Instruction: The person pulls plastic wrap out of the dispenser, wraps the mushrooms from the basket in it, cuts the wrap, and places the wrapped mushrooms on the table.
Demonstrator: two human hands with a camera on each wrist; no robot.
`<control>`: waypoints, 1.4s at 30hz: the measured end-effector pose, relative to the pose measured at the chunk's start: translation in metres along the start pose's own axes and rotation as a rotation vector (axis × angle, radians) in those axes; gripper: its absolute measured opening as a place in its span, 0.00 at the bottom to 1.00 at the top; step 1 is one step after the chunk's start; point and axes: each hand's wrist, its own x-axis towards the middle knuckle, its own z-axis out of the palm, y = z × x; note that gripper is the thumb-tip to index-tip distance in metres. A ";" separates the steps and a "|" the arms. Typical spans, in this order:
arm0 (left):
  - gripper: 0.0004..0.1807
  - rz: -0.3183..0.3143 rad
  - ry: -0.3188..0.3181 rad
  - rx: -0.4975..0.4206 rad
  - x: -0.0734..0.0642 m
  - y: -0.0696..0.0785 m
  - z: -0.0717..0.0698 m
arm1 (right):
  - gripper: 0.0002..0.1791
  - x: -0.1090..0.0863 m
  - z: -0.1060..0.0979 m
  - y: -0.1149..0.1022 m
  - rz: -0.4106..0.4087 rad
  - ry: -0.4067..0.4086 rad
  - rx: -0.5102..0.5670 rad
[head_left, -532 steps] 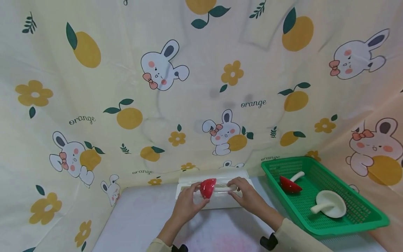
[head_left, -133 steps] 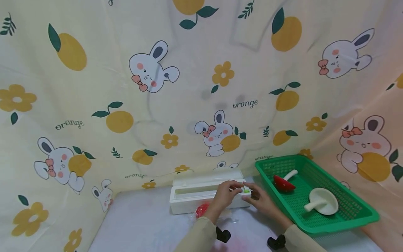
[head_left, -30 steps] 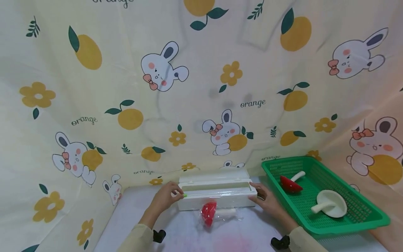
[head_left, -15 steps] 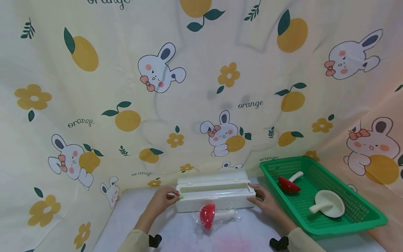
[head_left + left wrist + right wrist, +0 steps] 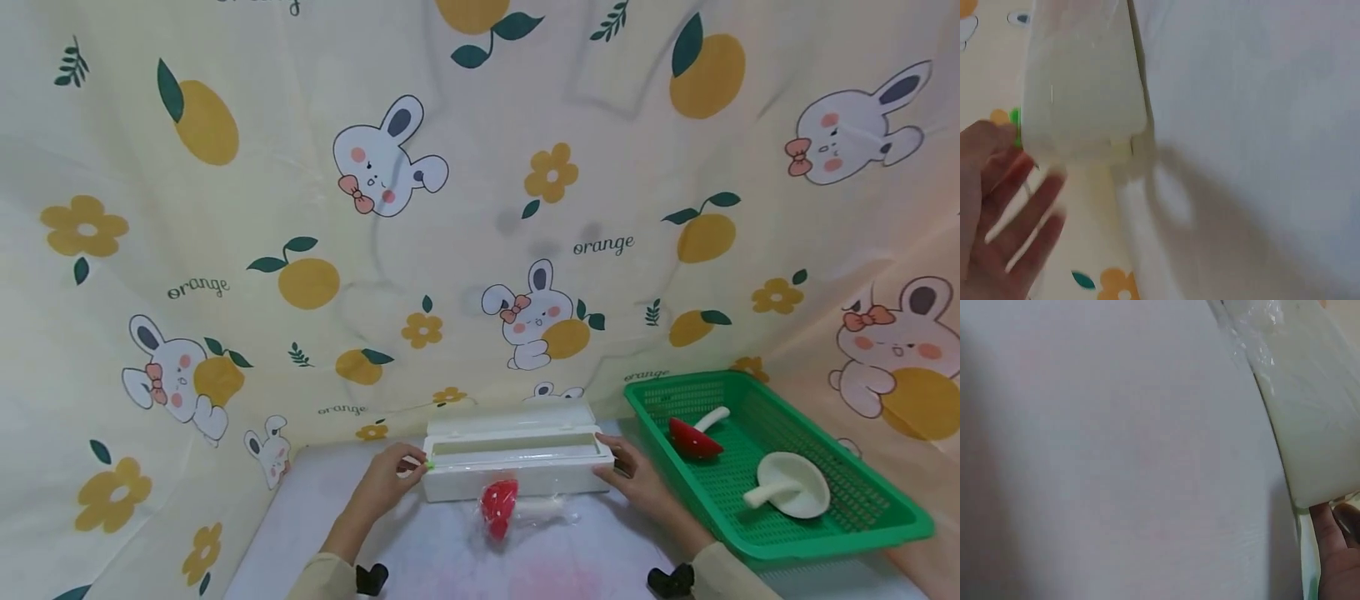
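A white cling film dispenser (image 5: 517, 482) lies lengthwise on the table with its lid (image 5: 510, 419) raised behind it. At its left end my left hand (image 5: 384, 479) pinches the small green cutter slide (image 5: 430, 465) between thumb and index finger; the other fingers spread loosely in the left wrist view. My right hand (image 5: 637, 475) grips the dispenser's right end, fingers at the top edge and thumb on the front. Clear film lies along the top front edge. Just in front of the dispenser sits a toy mushroom (image 5: 498, 508) with a red spotted cap and white stem, loosely wrapped in clear film.
A green plastic basket (image 5: 678, 487) stands at the right, beside my right forearm. Inside are a red-capped toy mushroom (image 5: 694, 439) and a cream-white one (image 5: 795, 485). A patterned cloth (image 5: 465, 250) hangs close behind the dispenser.
Earlier both hands held the mushroom over the dispenser, then were at its right end with the green slide. The slide is now at the left end; in the last second the hands have barely moved.
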 end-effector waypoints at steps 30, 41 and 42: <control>0.10 0.315 0.327 0.342 -0.012 0.029 0.057 | 0.18 -0.019 0.023 -0.041 -0.401 0.338 -0.375; 0.10 0.333 0.147 0.171 -0.028 0.036 0.049 | 0.17 -0.044 0.022 -0.062 -0.497 0.103 -0.177; 0.10 0.337 0.109 0.141 -0.029 0.037 0.049 | 0.15 -0.047 0.022 -0.064 -0.490 0.073 -0.163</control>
